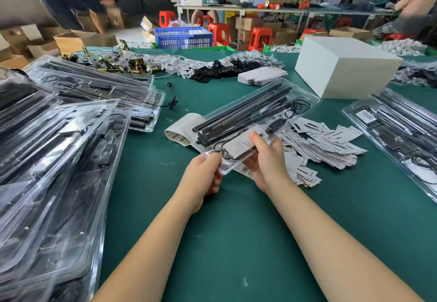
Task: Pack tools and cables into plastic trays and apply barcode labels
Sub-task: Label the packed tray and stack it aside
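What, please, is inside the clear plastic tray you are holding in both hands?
The tray holds long black bars, a thin black cable and a white card. The right hand covers part of the card, so its print cannot be read.

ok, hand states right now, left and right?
Left hand: grips the near end of the clear plastic tray.
Right hand: thumb pinches the same tray's near end.

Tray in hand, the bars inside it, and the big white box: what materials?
Tray: clear, glossy thin plastic; contents show through, glare on it.
Bars: black, matte, straight and rigid; plastic or coated metal, can't tell.
White box: matte white, sharp-edged; likely cardboard or foam board.
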Motion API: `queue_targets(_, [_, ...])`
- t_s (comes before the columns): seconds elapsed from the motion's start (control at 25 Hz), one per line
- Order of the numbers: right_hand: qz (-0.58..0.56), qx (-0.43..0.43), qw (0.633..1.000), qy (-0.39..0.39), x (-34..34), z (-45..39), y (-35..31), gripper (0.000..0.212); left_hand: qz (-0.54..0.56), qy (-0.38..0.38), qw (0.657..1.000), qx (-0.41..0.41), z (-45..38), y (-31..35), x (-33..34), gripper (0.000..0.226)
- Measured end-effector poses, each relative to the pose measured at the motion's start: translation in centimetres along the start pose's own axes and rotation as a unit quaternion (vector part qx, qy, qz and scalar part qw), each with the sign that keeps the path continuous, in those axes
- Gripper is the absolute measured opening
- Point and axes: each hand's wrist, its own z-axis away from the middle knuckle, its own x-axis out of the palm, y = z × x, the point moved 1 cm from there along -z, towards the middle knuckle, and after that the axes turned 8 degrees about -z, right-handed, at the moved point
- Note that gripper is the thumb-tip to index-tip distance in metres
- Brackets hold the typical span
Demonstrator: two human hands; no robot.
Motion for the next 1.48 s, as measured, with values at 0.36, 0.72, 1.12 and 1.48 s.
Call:
queue_targets(0.36, [0.068, -0.014, 0.998, -0.001, 0.3, -0.1, 0.4, 0.085, 0.031, 0.025, 0.999, -0.037, -0.1, 0.1, -0.1, 0.018])
queue_targets(0.72, [0.054, -0.041, 0.998, 0.008, -0.2, -0.4, 0.6, 0.083, 0.015, 0.007, 0.999, -0.027, -0.4, 0.0, 0.0, 0.013])
queue_targets(1.12, [-0.003, -0.001, 0.999, 0.041, -0.5, -0.5, 0.8, 0.076, 0.090, 0.040, 0.995, -0.016, -0.5, -0.3, 0.0, 0.019])
queue_targets(1.48, [-0.039, -0.008, 0.999, -0.005, 0.4, 0.1, -0.1, 0.049, 0.080, 0.041, 0.996, 0.001, -0.3, -0.3, 0.0, 0.005])
